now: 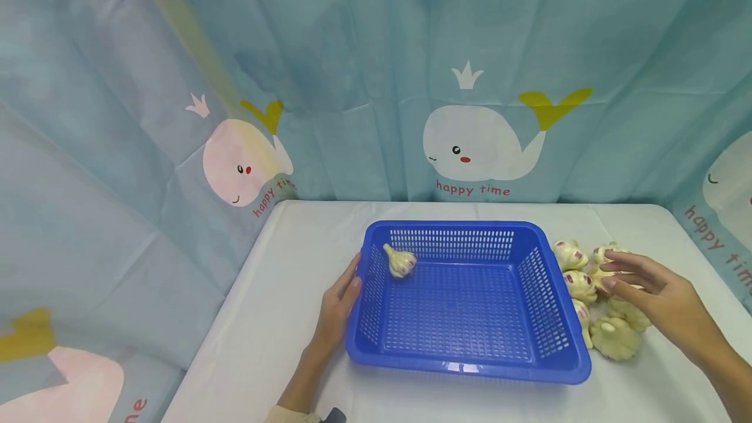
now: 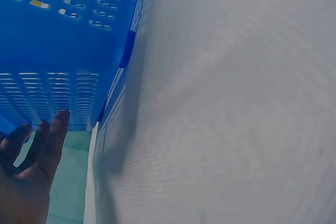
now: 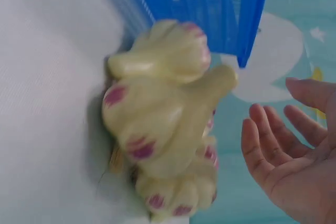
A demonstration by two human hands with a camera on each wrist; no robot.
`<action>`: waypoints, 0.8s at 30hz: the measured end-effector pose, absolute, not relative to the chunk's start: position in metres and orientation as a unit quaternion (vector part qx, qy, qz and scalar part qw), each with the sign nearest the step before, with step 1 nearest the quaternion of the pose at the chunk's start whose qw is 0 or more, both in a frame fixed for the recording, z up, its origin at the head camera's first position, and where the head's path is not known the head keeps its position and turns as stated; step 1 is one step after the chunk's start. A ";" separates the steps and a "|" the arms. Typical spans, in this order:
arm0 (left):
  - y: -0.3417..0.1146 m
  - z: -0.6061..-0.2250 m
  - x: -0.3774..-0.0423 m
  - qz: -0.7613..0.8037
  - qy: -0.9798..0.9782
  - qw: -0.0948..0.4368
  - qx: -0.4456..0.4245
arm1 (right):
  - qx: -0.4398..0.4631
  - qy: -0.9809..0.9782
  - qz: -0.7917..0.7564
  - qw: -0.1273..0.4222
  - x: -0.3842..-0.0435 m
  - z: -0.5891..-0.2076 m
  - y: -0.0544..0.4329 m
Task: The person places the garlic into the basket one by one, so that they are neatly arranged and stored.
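Note:
A blue plastic basket [image 1: 470, 371] with slotted walls stands on the table. One garlic bulb [image 1: 402, 264] lies in its far left corner. My left hand [image 1: 337, 309] touches the basket's left side; in the left wrist view its fingers [image 2: 55, 137] lie extended against the outer wall. To the right of the basket is a group of several cream garlic bulbs [image 1: 615, 338] with purple patches. Over this group hovers my right hand [image 1: 666, 292], its fingers spread and slightly bent. The right wrist view shows a gap between this hand and the garlic bulbs [image 3: 157, 124], with nothing in the palm.
A white cloth [image 1: 282, 279] covers the table. Behind and at the sides hangs a blue-green curtain [image 1: 364, 149] printed with whales. The basket's right wall stands close beside the group of bulbs.

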State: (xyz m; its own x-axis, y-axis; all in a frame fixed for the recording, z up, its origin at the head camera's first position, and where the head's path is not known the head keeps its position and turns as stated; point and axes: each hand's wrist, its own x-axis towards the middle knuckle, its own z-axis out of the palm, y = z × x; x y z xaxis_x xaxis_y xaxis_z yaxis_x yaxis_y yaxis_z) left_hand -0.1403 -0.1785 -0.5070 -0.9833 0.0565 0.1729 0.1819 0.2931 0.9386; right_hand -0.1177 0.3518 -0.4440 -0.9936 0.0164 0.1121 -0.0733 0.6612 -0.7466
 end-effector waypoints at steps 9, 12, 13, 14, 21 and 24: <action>-0.178 -0.505 -0.140 -0.589 -0.803 0.053 -0.074 | -0.016 -0.915 0.396 0.071 -0.110 -0.456 0.375; -0.178 -0.504 -0.140 -0.588 -0.804 0.054 -0.072 | -0.027 -0.914 0.396 0.085 -0.109 -0.460 0.379; -0.178 -0.504 -0.140 -0.588 -0.804 0.054 -0.072 | -0.032 -0.915 0.393 0.087 -0.109 -0.461 0.381; -0.178 -0.504 -0.140 -0.588 -0.804 0.055 -0.072 | -0.038 -0.916 0.389 0.088 -0.109 -0.463 0.382; -0.178 -0.506 -0.140 -0.586 -0.805 0.057 -0.075 | -0.095 -0.931 0.347 0.052 -0.109 -0.465 0.388; -0.178 -0.505 -0.140 -0.586 -0.805 0.058 -0.076 | -0.106 -0.928 0.355 0.027 -0.110 -0.466 0.391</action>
